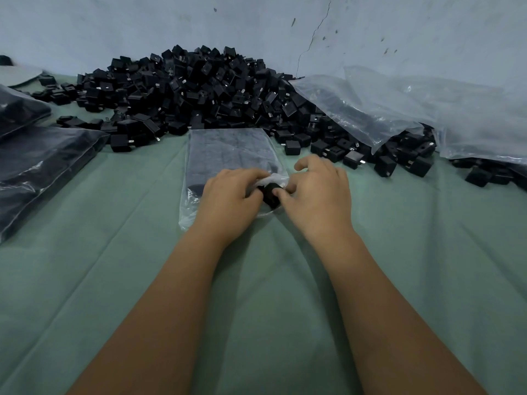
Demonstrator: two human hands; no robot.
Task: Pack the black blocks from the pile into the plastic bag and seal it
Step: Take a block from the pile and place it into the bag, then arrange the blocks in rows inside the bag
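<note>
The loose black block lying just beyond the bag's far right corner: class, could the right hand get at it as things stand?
Probably yes. The loose black block lies alone on the cloth just beyond the right hand, nothing between them. But that hand would first have to release the block at the bag mouth.

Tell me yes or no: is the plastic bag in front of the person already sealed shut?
No: the plastic bag is open at its near end, where the right hand pushes a black block in.

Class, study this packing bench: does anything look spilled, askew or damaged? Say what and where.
Yes. Loose black blocks have strayed from the pile onto the green cloth, some lying under the empty bags at right. The wall behind is cracked and chipped. The plastic bag being filled lies straight.
</note>
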